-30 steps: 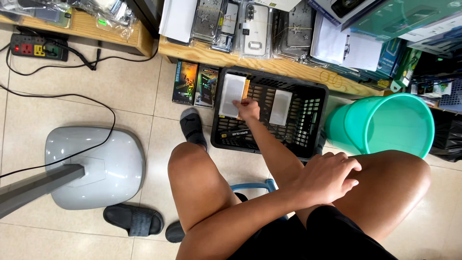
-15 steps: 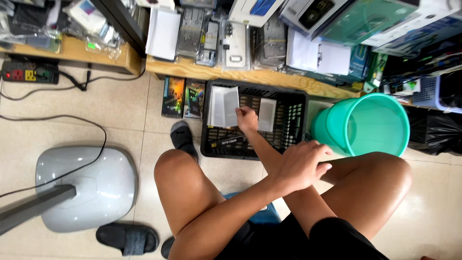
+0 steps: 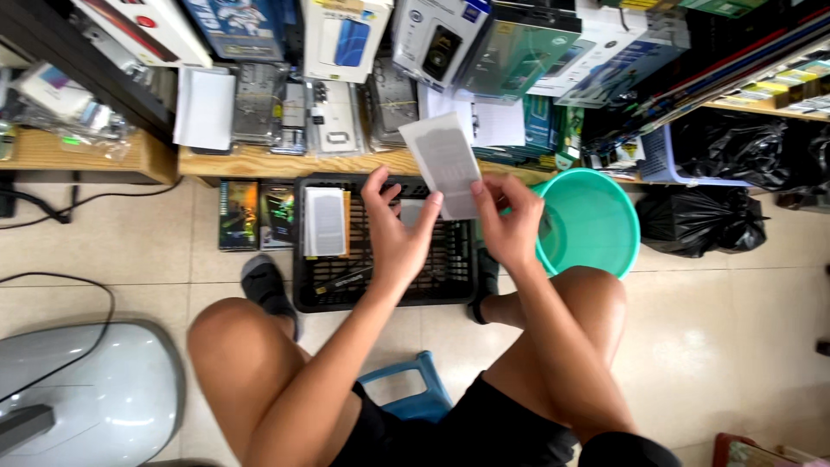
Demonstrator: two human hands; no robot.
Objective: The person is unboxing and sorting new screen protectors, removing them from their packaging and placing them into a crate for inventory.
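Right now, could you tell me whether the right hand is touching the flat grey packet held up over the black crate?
Touching. The head view shows the right hand pinching the flat grey packet at its lower right edge, thumb tip on its face.

You have one view only — a camera on your head, tilted steeply down over your lap. It faces forward and down, so your knees fill the bottom edge and the low wooden shelf [image 3: 259, 162] runs across the top. It sits close: your left hand [image 3: 399, 232] and right hand [image 3: 510, 227] land near the centre, above the black crate [image 3: 450, 290]. The edges seem slightly bowed — probably a wide lens. With no second view, nothing overlaps.
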